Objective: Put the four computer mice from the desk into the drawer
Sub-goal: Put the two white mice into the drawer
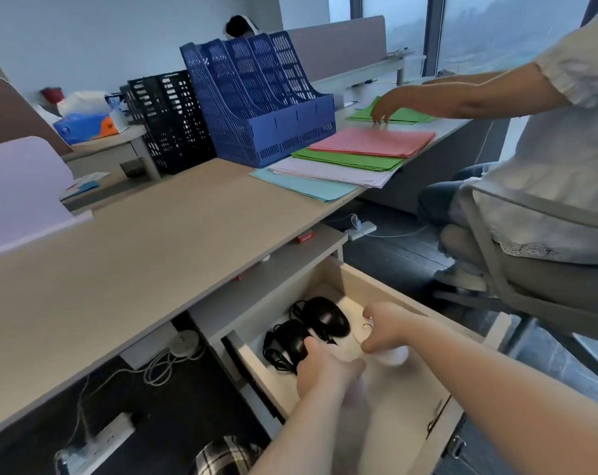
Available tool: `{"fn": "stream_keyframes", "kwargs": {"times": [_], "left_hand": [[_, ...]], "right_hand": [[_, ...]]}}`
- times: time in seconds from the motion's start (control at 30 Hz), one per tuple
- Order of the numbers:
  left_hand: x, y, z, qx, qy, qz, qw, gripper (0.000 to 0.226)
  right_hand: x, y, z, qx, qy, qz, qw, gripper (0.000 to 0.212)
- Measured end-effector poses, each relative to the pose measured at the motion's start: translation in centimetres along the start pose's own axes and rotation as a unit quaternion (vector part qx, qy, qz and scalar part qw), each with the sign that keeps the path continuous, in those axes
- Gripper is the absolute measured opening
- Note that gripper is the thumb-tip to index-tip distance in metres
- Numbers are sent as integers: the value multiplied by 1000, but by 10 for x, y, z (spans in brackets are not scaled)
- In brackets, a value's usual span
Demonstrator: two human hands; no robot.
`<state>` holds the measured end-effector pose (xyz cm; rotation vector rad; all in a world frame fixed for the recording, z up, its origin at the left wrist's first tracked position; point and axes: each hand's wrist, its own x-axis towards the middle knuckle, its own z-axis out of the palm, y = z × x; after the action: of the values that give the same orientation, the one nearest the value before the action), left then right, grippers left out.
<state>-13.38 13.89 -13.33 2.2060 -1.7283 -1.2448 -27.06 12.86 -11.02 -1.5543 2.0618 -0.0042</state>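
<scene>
In the head view, both hands are reaching down into the open drawer [438,411] under the desk [126,255]. Two black mice are lying inside it, the farther black mouse [326,315] touching the nearer black mouse [289,339], with their cables bunched beside them. The left hand [326,370] is resting just beside the nearer one, fingers curled; what it is holding, I cannot tell, because of blur. The right hand [388,329] is closing its fingers loosely over a white mouse [395,354] — partly hidden and blurred. A fourth mouse is not visible; the near part of the desk is showing none. The risk I am seeing: the white mouse may be dropped on the black ones, or a loose cable may be hanging over the drawer edge and getting pinched at closing. At the right, another person's hand [390,102] is sorting coloured papers [369,142] — well apart.
</scene>
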Motion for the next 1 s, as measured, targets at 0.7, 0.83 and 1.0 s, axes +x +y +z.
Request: {"fn": "stream_keyframes", "kwargs": {"times": [0.7,0.83,1.0], "left_hand": [[26,-5,12,108,4,-49,993,89],[27,-5,11,91,2,-51,995,89],[28,-3,7,58,-9,-52,997,88]], "right_hand": [[42,-2,42,-49,-35,-29,998,66],[41,-4,42,-65,-33,-32,997,65],[44,0,42,-75,-25,-33,996,73]]}}
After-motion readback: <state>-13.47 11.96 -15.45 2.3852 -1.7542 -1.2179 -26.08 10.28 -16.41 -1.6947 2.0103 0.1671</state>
